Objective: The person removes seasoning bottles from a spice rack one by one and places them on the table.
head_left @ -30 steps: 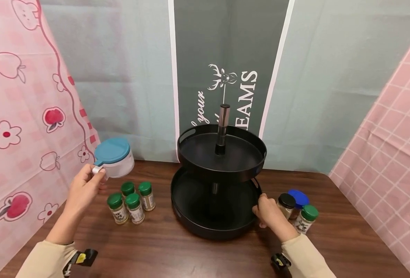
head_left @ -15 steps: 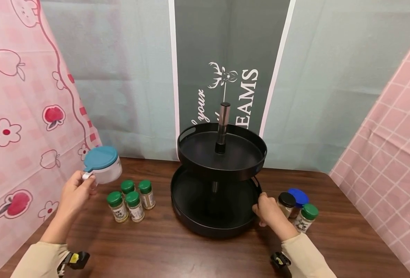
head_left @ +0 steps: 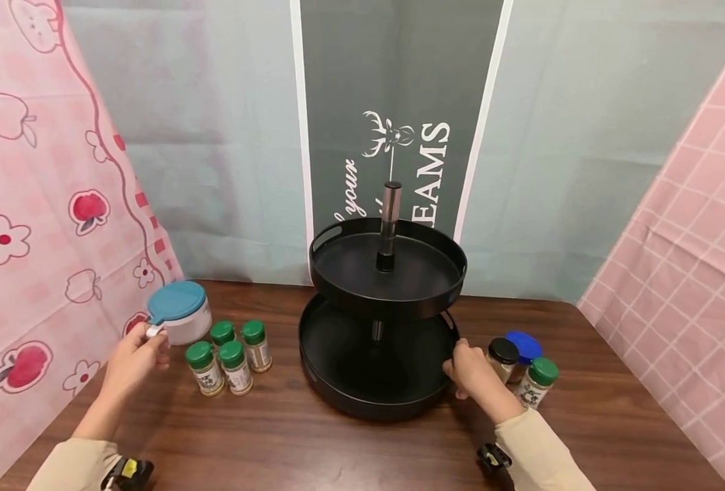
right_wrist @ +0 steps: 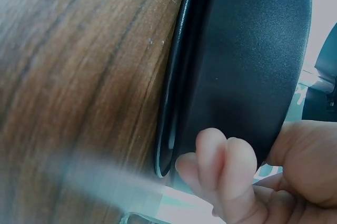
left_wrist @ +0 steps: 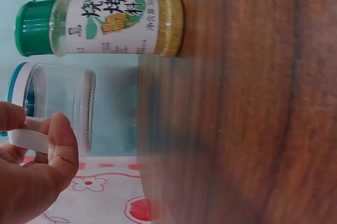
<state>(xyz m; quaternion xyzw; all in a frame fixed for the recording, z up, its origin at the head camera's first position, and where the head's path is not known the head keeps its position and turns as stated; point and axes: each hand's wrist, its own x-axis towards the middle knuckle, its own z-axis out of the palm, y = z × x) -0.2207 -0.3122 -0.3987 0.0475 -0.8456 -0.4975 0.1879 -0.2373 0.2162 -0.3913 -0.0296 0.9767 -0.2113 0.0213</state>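
Observation:
My left hand point(head_left: 130, 361) holds a clear seasoning jar point(head_left: 191, 326) with a blue lid point(head_left: 176, 300), pinching its white handle point(left_wrist: 29, 138) between thumb and fingers. In the left wrist view, backdrop shows between the jar's base and the wooden table. Several green-capped spice bottles point(head_left: 207, 376) stand upright just right of the jar. At the middle is a black two-tier round tray stand point(head_left: 368, 408) with a metal post. My right hand point(head_left: 474, 372) grips the lower tray's right side, thumb over the rim and fingers curled against the outer wall point(right_wrist: 247, 60).
Right of my right hand stand a black-capped jar point(head_left: 502, 356), a blue-lidded jar point(head_left: 524, 345) and a green-capped bottle point(head_left: 535, 383). Pink cloth point(head_left: 24, 204) hangs at the left, pink grid cloth point(head_left: 693, 273) at the right, and a grey-green curtain point(head_left: 233, 150) behind.
My left hand has carried the seasoning jar left and then down, closer to the table behind the spice bottles. The right hand keeps its grip on the lower tray.

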